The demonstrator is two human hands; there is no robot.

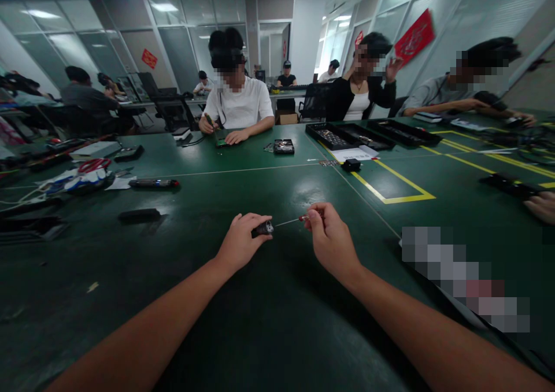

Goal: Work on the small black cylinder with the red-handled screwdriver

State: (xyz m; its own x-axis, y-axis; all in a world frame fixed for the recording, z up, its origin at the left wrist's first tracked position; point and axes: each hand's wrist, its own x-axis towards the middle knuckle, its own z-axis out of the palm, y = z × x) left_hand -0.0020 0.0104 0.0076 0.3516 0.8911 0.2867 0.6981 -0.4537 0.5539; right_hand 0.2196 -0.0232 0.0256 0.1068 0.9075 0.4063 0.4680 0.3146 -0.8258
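My left hand (241, 242) rests on the green table (277, 322) and pinches a small black part (263, 228) between thumb and fingers. My right hand (328, 237) holds a thin screwdriver (291, 221) with a red handle, its metal shaft pointing left with the tip at the black part. Both forearms reach in from the bottom of the view.
A flat black bar (139, 213) lies to the left, a dark pen-like tool (154, 182) beyond it. Black trays (347, 136) and a yellow taped rectangle (390, 184) sit at the right. Other people sit across the table; another person's hand (541, 206) shows at the right edge.
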